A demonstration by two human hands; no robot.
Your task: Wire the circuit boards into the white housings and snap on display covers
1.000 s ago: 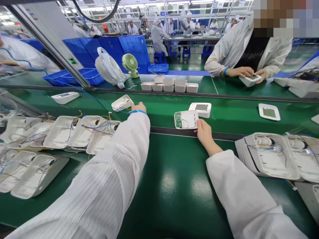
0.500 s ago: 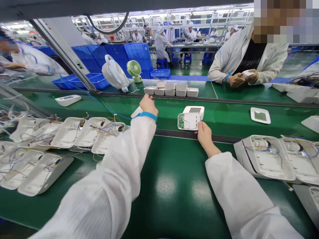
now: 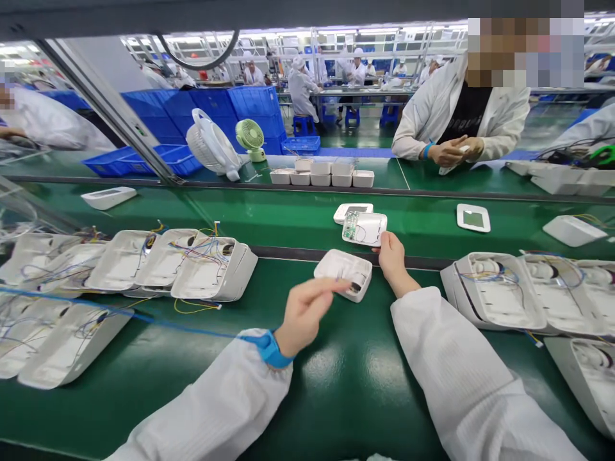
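Hold by the edge, and be light with the fingers

The largest thing in front of me is the green bench (image 3: pixel 346 397). Next in size come the wired shells (image 3: pixel 206 275), standing in groups at my left and my right. Their leads hang loose, so in my judgement my sleeves should pass well apart from them.

My left hand (image 3: pixel 305 312) is stretched low, with its fingers over the near side of a small white housing (image 3: pixel 343 267). The fingers are blurred, and I cannot tell whether they grip it or only touch it. This housing is near the dark rail (image 3: pixel 283 254), open side up and somewhat tilted. A steady hold on its outer wall would be better, I think, than pressing inside, where a dark round part (image 3: pixel 355 286) sits.

My right hand (image 3: pixel 391 256) is closed on a white panel (image 3: pixel 373 229), pinching its right corner. It is a good place to hold, because the fingers do not reach the green circuit board (image 3: pixel 352 225) at the other end. The panel overlaps a screen unit (image 3: pixel 354 209) in my view; a little more space could prevent rubbing.

Smallest is the thin wire (image 3: pixel 361 234) across the panel, which I should not pull.
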